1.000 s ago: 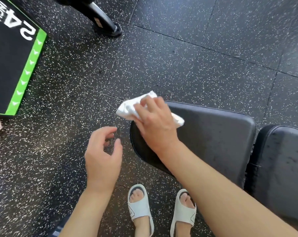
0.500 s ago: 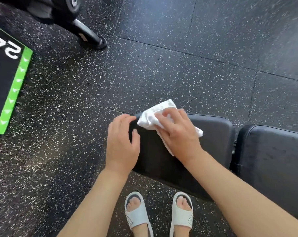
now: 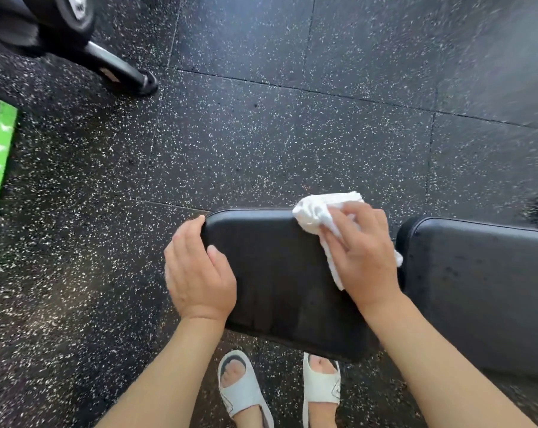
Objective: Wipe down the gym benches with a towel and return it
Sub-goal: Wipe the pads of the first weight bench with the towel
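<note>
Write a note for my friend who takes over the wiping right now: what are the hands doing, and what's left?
Right hand: pressing the white towel onto the far right corner of the seat pad.
Left hand: bare, gripping the seat pad's left end to steady it.
Things: the longer back pad sits just to the right, across a narrow gap.
Done: wiping of the seat pad is under way; how much is clean cannot be told.
Left: finish this pad, probably wipe the back pad, do any other benches, then return the towel.
</note>
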### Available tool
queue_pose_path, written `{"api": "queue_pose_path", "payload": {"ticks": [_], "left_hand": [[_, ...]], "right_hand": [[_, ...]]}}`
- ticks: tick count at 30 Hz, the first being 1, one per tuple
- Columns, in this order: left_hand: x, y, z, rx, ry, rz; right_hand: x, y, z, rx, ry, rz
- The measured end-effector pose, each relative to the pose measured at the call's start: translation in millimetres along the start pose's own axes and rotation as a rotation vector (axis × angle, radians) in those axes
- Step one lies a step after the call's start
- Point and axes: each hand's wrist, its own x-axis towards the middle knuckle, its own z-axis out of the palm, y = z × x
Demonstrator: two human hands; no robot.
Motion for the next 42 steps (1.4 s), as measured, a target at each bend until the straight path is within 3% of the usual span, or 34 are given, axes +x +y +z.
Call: {"api": "queue_pose_path", "payload": {"ticks": [4,10,16,20,25,28,32,42], "left_hand": [[1,-1,3,0.018,0.008,-0.011],[3,-6,8,0.014,0.016,0.014],[1,-7,7,0.028,0.009,0.059],[4,-7,2,0.176,-0.064,0.257],[13,-27,-4,0.275,-0.236,0.767],[27,-39,-7,0.266,-0.284,0.935],[28,-44,-4,0.233,-0.246,1.013],[28,-40,-4,0.107,-0.185,0.997]], "right_hand": [[5,-17,10,-0.033,0.046,0.169],[24,-114,64,0.051,-0.014,0.024],[7,-62,38,-0.01,0.06,0.007],[-17,-23,12,-0.077,0.131,0.163],[-59,-55,12,0.007,0.08,0.251],[-84,-64,9,0.052,0.031,0.258],[-94,-59,9,0.075,0.042,0.205],[-24,-64,42,-0.003,0.213,0.233]]}}
